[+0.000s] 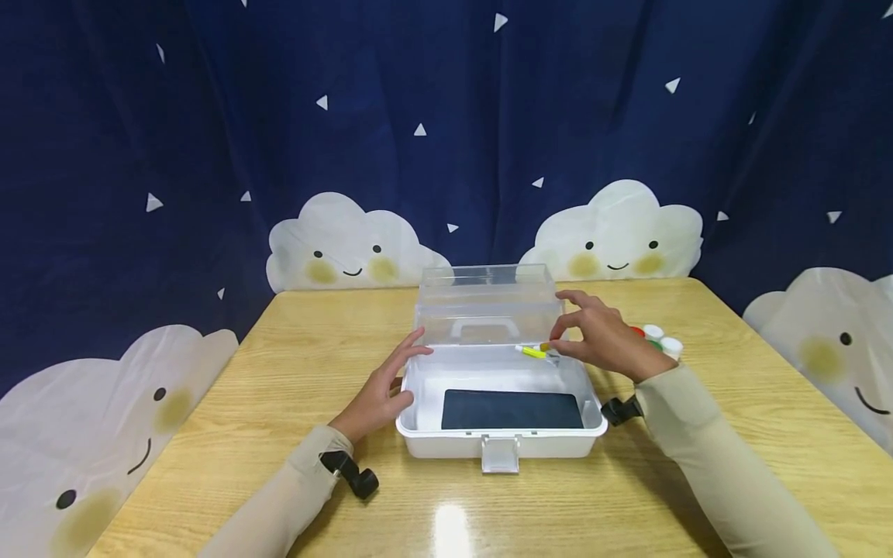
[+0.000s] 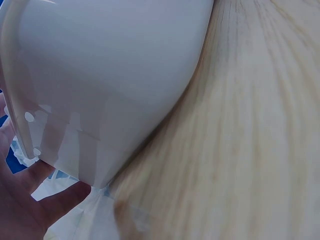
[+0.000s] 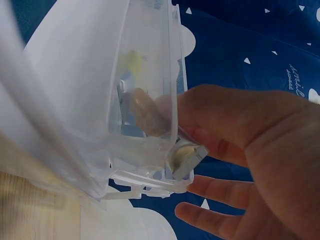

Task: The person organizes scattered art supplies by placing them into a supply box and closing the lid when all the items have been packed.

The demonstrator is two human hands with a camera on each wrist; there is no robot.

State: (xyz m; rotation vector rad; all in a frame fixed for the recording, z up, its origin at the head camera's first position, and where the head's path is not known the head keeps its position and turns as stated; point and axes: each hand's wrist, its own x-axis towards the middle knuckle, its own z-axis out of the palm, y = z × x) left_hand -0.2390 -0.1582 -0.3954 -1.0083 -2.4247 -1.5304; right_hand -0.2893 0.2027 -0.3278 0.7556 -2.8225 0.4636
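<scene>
A white plastic case [image 1: 446, 445] stands on the table with its clear lid [image 1: 488, 298] raised at the back. Against the case's left side rests my left hand [image 1: 380, 395], its fingers extended around the rear corner. My right hand [image 1: 596, 337] pinches a small ochre paint tube [image 3: 150, 112] over the clear tray at the case's back right; the tube's flat crimped end points toward the palm. Beside it lies a yellow paint tube [image 1: 533, 353] with a white cap. A dark flat rectangle [image 1: 512, 409] covers part of the case's floor.
Several small containers with white, red and green tops [image 1: 653, 333] stand right of the case, partly behind my right hand. An open latch [image 1: 500, 455] hangs at the case's front. Behind the wooden table [image 1: 335, 325] hangs a dark blue curtain [image 1: 377, 93].
</scene>
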